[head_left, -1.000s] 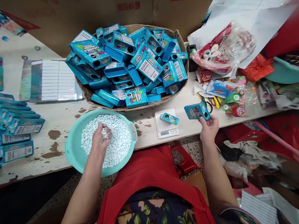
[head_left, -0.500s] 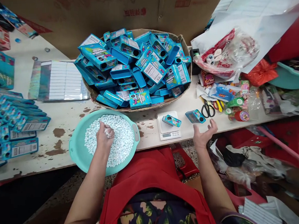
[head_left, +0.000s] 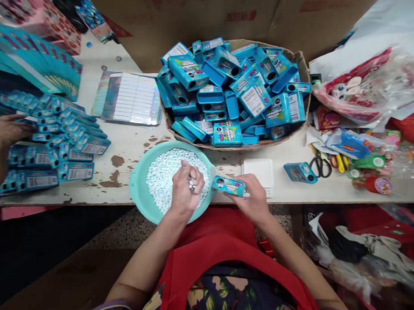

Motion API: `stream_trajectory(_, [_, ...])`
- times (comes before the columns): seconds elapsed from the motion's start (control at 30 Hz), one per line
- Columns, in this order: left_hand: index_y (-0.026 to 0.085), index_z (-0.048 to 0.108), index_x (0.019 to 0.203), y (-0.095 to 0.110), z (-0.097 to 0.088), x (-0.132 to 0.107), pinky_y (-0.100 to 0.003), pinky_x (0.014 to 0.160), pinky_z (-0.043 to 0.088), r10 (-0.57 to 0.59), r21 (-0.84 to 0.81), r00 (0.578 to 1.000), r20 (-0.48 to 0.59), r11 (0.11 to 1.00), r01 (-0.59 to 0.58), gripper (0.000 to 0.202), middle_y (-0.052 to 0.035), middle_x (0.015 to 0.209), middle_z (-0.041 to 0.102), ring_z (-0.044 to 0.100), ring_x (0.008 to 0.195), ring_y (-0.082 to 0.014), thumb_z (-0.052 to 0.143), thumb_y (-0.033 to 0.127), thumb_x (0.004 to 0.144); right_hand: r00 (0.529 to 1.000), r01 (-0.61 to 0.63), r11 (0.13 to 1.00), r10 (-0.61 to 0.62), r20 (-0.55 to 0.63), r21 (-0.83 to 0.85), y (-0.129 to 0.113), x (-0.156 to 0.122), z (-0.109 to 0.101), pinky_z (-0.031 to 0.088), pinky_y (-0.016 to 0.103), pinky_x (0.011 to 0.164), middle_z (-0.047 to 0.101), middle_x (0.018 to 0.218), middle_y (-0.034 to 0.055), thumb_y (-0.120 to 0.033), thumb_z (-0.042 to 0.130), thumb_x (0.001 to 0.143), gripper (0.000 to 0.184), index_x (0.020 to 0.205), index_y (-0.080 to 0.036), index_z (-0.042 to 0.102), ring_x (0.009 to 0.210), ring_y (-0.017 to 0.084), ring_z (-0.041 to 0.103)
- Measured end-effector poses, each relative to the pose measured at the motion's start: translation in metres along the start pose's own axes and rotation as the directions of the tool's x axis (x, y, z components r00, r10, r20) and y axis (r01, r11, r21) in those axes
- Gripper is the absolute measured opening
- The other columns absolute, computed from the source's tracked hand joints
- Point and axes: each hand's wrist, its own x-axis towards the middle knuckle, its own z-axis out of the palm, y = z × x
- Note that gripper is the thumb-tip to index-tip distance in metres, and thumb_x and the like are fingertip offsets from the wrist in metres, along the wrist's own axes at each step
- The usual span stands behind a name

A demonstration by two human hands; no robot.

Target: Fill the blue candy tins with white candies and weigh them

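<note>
My left hand (head_left: pixel 185 189) is closed round several small white candies, a few of which show between the fingers. It is above a turquoise bowl (head_left: pixel 139 187) holding a heap of white candies (head_left: pixel 162 176). My right hand (head_left: pixel 253 196) grips a small blue candy box (head_left: pixel 232 186) by its end, its round opening turned toward my left hand at the bowl's right rim. Behind my right hand lies a white kitchen scale (head_left: pixel 262 170) with nothing on its platform. Right of the scale stands another blue candy box (head_left: pixel 300 172).
A cut-down cardboard box (head_left: pixel 241 146) full of blue boxes stands behind the bowl. At left, another person's hand (head_left: pixel 2 132) touches rows of blue boxes (head_left: pixel 77 156). Black scissors (head_left: pixel 321 166), tape and a plastic bag (head_left: pixel 374 88) lie at right.
My right hand has picked up the blue box from the scale and brought it left to the bowl. My left hand has risen slightly with candies. Another person's hand has appeared at left.
</note>
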Motion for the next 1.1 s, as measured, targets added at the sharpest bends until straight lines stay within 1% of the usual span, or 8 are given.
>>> stream_trajectory(0.13, [0.017,0.041,0.049,-0.002,0.010,-0.011,-0.023,0.042,0.033,0.313,0.163,0.950,0.000,0.937,-0.308,0.051,0.0025,0.045,0.034,0.044,0.041,-0.0081,0.063,0.053,0.077,0.996,0.037,0.999,-0.038,0.075,0.023,-0.029,0.007,0.032,0.045,0.034,0.074,0.062,0.091,0.0043,-0.030,0.067,0.079,0.026,0.102,-0.023,0.057,0.086,0.020,0.055])
stream_trajectory(0.27, [0.018,0.040,0.052,-0.001,-0.003,-0.009,-0.027,0.055,0.044,0.421,0.242,0.905,-0.065,0.886,-0.395,0.048,0.0014,0.049,0.039,0.055,0.053,-0.0129,0.057,0.052,0.082,0.992,0.031,1.000,-0.031,0.120,0.005,-0.038,0.015,0.047,0.044,0.034,0.074,0.062,0.091,0.0043,-0.033,0.066,0.081,0.023,0.100,-0.023,0.058,0.087,0.021,0.054])
stream_trajectory(0.37, [0.018,0.041,0.056,0.003,-0.009,-0.007,-0.026,0.053,0.042,0.431,0.209,0.898,-0.084,0.889,-0.407,0.045,0.0022,0.049,0.039,0.053,0.050,-0.0119,0.056,0.049,0.084,0.992,0.024,1.000,-0.025,0.124,0.007,-0.040,0.019,0.050,0.043,0.034,0.074,0.062,0.091,0.0042,-0.035,0.067,0.080,0.025,0.100,-0.023,0.059,0.087,0.021,0.054])
stream_trajectory(0.57, [0.018,0.039,0.058,0.012,-0.009,-0.003,-0.021,0.042,0.028,0.417,0.164,0.903,-0.105,0.903,-0.398,0.044,0.0035,0.051,0.032,0.034,0.042,-0.0063,0.056,0.048,0.084,0.996,0.012,1.000,-0.012,0.093,0.006,-0.040,0.022,0.058,0.043,0.033,0.074,0.062,0.090,0.0036,-0.038,0.069,0.078,0.028,0.099,-0.023,0.059,0.086,0.021,0.055])
stream_trajectory(0.8, [0.017,0.043,0.057,0.011,-0.007,0.001,-0.022,0.049,0.034,0.414,0.138,0.908,-0.070,0.905,-0.402,0.043,0.0021,0.051,0.034,0.040,0.048,-0.0078,0.052,0.045,0.088,0.997,-0.009,0.999,0.007,0.078,0.036,-0.036,0.022,0.061,0.043,0.031,0.073,0.062,0.088,0.0032,-0.037,0.072,0.076,0.029,0.097,-0.021,0.059,0.085,0.020,0.055])
stream_trajectory(0.97, [0.016,0.042,0.057,0.013,0.000,0.002,-0.020,0.041,0.022,0.367,0.109,0.929,-0.055,0.927,-0.360,0.044,0.0053,0.047,0.025,0.026,0.040,-0.0050,0.055,0.047,0.085,0.997,-0.050,0.995,0.045,0.060,0.083,-0.033,0.022,0.058,0.043,0.031,0.074,0.062,0.089,0.0038,-0.036,0.071,0.076,0.028,0.096,-0.020,0.060,0.086,0.019,0.056])
stream_trajectory(1.03, [0.017,0.042,0.057,0.013,-0.011,0.005,-0.020,0.041,0.022,0.391,0.202,0.918,-0.058,0.906,-0.373,0.045,0.0058,0.046,0.024,0.024,0.039,-0.0055,0.051,0.050,0.086,0.995,-0.090,0.985,0.083,0.055,0.148,-0.029,0.018,0.049,0.045,0.030,0.074,0.062,0.090,0.0038,-0.036,0.072,0.075,0.029,0.096,-0.020,0.060,0.086,0.019,0.057])
stream_trajectory(1.1, [0.017,0.048,0.059,0.012,-0.035,0.011,-0.021,0.047,0.033,0.434,0.485,0.901,0.007,0.786,-0.383,0.043,0.0029,0.049,0.038,0.037,0.045,-0.0079,0.051,0.050,0.086,0.988,-0.157,0.962,0.152,0.042,0.225,-0.020,0.010,0.033,0.047,0.029,0.075,0.062,0.093,0.0034,-0.035,0.073,0.074,0.031,0.097,-0.020,0.060,0.086,0.017,0.058])
